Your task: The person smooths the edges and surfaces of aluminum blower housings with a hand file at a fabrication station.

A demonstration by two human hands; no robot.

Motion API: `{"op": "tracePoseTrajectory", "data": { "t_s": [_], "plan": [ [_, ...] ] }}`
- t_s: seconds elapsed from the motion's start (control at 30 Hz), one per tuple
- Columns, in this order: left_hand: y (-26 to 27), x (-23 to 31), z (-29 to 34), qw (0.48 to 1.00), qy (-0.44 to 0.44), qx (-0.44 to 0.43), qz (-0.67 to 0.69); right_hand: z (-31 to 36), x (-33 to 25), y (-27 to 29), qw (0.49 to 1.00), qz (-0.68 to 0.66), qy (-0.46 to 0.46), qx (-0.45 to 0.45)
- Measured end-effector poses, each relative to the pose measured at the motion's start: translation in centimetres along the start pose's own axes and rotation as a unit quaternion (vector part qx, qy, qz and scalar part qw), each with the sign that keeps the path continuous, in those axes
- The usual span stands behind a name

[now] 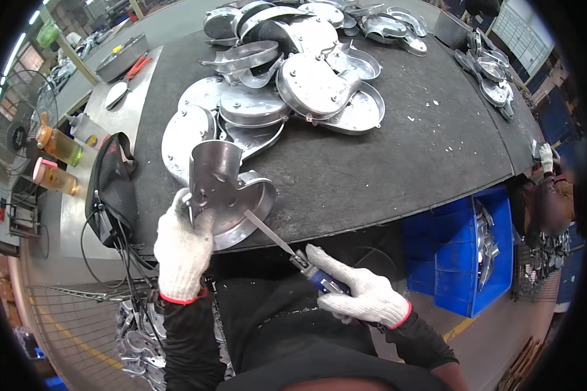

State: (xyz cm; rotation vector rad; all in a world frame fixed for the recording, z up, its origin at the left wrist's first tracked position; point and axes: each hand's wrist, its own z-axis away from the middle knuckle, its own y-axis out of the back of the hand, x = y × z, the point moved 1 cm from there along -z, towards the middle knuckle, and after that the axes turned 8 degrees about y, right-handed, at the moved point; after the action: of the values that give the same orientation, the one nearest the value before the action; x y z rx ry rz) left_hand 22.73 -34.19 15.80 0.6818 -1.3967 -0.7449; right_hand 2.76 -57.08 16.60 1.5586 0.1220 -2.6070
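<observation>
My left hand (184, 251), in a white knit glove with a red cuff, grips the left side of a curved grey metal casting (231, 189). The part is tilted up at the near table edge, with its rounded hollow facing me. In my right hand (365, 290), gloved alike, is a blue-and-silver power file (316, 270), with my fingers wrapped round its body. Its narrow flat blade reaches up-left, the tip at the casting's lower inner area; whether it touches I cannot tell. A heap of similar castings (251, 104) lies just beyond.
The dark table (398, 169) curves across the view. A black mesh bag (114, 189) with cables and two drink bottles (59, 146) are at left. A blue bin (460, 254) holding metal parts stands at right, near another person's gloved hand (546, 156). More castings (492, 68) lie far right.
</observation>
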Motion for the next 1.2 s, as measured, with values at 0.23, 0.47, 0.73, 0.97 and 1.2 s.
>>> {"op": "tracePoseTrajectory", "data": {
  "t_s": [0.23, 0.47, 0.73, 0.97, 1.2],
  "plan": [
    [-0.3, 0.8, 1.9, 1.0, -0.004, 0.015, -0.027, -2.2, -0.6, 0.0, 0.992, 0.125, 0.012, -0.016],
    [-0.6, 0.1, 2.3, 0.996, -0.027, 0.069, -0.04, -2.3, -4.4, 0.3, 0.998, 0.019, -0.047, -0.03],
    [-1.0, 0.6, 1.2, 0.997, -0.046, 0.061, -0.028, -2.1, -3.1, -2.6, 0.61, 0.705, 0.305, 0.197],
    [-1.4, 1.0, 2.1, 0.99, -0.103, 0.077, -0.055, -1.3, -8.3, 1.4, 0.65, 0.72, 0.237, 0.055],
    [-1.5, 0.2, 3.3, 0.986, -0.128, 0.1, -0.041, -3.2, -3.4, 1.8, 0.986, 0.15, -0.005, -0.072]
  ]
}}
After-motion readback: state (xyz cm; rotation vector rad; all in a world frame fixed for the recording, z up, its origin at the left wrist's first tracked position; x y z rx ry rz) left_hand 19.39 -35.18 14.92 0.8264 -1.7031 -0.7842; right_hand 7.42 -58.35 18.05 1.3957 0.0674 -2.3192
